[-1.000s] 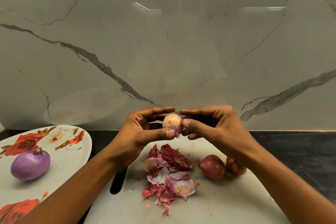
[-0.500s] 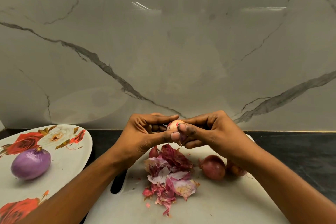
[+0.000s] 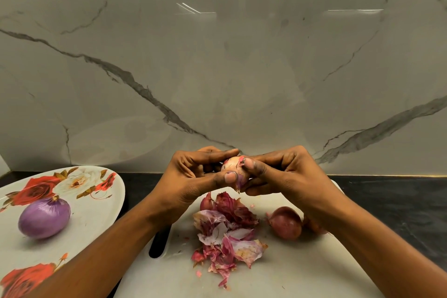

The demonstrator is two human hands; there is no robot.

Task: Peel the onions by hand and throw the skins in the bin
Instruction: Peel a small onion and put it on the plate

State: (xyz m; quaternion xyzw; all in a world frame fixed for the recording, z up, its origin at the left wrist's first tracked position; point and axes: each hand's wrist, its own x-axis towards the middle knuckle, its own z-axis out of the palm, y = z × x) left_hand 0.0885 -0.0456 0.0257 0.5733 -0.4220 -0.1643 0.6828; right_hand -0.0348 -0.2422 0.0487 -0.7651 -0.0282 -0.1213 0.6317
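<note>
Onion [image 3: 232, 164], small, round, half-skinned, pinched btwn L hand [image 3: 191, 176] & R hand [image 3: 287, 172] over papery skins [image 3: 227, 232].

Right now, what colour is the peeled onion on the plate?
The onion is pale purple; head view.

The left hand [image 3: 193, 176] and right hand [image 3: 285, 174] grip the held onion [image 3: 233, 166] in the air. Under them the skins [image 3: 225, 232] cover the middle of the board [image 3: 278, 276]. A red onion [image 3: 286, 222] lies just right of the skins, and a second onion [image 3: 315, 227] is half hidden behind the right wrist. The near part of the board is bare. The wall [image 3: 217, 55] closes the back. At left the plate [image 3: 101, 201] carries a peeled onion [image 3: 44, 218]; the dark surface [image 3: 399, 201] at right is open
</note>
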